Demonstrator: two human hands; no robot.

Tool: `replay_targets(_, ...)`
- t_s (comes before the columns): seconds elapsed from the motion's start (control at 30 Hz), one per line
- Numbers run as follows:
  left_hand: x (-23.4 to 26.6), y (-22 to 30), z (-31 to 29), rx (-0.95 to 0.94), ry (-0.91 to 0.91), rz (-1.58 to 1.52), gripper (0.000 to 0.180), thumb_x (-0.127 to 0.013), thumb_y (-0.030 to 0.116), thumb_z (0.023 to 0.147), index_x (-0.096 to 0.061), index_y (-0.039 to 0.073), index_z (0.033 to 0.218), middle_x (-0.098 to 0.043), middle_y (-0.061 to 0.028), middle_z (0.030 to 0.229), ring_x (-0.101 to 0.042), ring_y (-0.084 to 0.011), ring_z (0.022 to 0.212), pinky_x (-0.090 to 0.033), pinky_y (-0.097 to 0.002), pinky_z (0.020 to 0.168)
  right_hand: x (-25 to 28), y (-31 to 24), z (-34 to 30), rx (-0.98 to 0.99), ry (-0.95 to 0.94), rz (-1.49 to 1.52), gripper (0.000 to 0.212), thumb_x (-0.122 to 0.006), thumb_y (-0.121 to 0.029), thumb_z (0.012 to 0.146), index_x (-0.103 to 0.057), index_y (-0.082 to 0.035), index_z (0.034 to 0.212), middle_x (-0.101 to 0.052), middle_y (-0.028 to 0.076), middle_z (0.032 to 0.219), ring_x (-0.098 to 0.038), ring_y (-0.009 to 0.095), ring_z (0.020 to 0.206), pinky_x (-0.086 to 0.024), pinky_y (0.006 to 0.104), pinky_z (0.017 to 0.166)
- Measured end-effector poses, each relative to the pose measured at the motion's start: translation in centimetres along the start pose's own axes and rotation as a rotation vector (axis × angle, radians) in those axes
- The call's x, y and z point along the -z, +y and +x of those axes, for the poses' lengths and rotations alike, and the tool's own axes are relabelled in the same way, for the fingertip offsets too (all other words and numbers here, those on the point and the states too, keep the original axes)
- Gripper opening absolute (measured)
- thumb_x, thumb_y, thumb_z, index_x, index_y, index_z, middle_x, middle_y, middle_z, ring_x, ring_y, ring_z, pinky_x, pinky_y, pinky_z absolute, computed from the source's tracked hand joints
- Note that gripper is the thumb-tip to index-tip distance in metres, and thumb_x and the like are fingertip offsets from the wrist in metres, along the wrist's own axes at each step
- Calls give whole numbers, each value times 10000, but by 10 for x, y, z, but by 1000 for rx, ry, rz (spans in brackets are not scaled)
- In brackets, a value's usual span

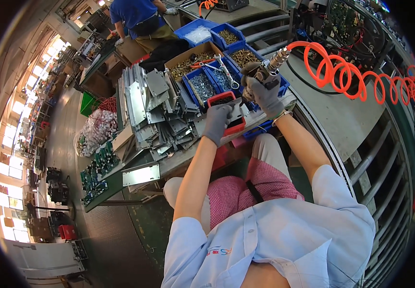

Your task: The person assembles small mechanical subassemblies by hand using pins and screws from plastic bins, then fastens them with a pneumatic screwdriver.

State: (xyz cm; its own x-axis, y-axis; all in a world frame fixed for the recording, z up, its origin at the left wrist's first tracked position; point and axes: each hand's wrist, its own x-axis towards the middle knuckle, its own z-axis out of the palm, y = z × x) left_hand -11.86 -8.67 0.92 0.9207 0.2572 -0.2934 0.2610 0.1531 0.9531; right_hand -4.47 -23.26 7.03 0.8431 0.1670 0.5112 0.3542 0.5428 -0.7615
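Note:
My left hand (pixel 218 121), in a grey glove, is closed on the end of a small flat metal plate (pixel 236 111) above a red open-topped bin (pixel 237 128). My right hand (pixel 268 99), gloved too, is wrapped round a dark air tool (pixel 254 72). A metal coupling (pixel 279 58) joins the tool to an orange coiled air hose (pixel 330 65). The tool's working tip is hard to make out. Beside my left hand lies a big pile of bent sheet-metal brackets (pixel 157 108).
Blue bins (pixel 201 89) of screws and a cardboard box (pixel 188 60) of brass-coloured fasteners stand behind my hands. A wrench (pixel 226 72) lies across the bins. Green circuit boards (pixel 97 170) sit at the left. A roller conveyor (pixel 378 158) runs along the right. Another person (pixel 138 19) stands at the far side.

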Motion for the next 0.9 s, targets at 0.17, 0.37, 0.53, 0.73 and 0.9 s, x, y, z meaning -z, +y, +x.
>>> replay_targets(0.17,15,8,6,271,-25,-347,87,-553,137,851,-538,52,864,-508,-21,668,-434,-81,487,-286,-180,329,4,8,17,-21,-107,-50,179,-552,-6,746,-602,25,915,-586,66,697,-489,80,481,-405,214,421)
replay_targets(0.37,23,0,13,292,-43,-452,162,-499,128,888,-540,-1,978,-591,-92,789,-561,-158,590,-443,-208,397,-20,5,35,-202,-256,-117,143,-646,-54,738,-609,-15,869,-580,-11,758,-525,46,670,-440,215,573)
replay_targets(0.53,19,4,10,256,-177,-549,286,-400,94,913,-499,-71,1125,-609,-202,1010,-643,-286,851,-581,-299,644,-22,27,49,-127,-314,-206,117,-667,-83,727,-580,-49,797,-547,-35,689,-491,42,604,-412,225,534)
replay_targets(0.73,18,11,1,174,-257,-552,355,-395,68,875,-469,-82,1188,-607,-197,1055,-640,-304,915,-574,-362,771,-21,21,54,-148,-339,-184,123,-660,-77,730,-593,-46,828,-550,-37,691,-498,38,611,-416,221,535)
replay_targets(0.9,33,-16,6,139,-427,-766,455,-395,-12,782,-446,-86,1228,-546,-205,1190,-626,-299,964,-538,-379,866,-37,-40,29,-188,-329,6,135,-576,8,768,-597,-38,894,-552,-28,717,-507,56,601,-426,183,541)
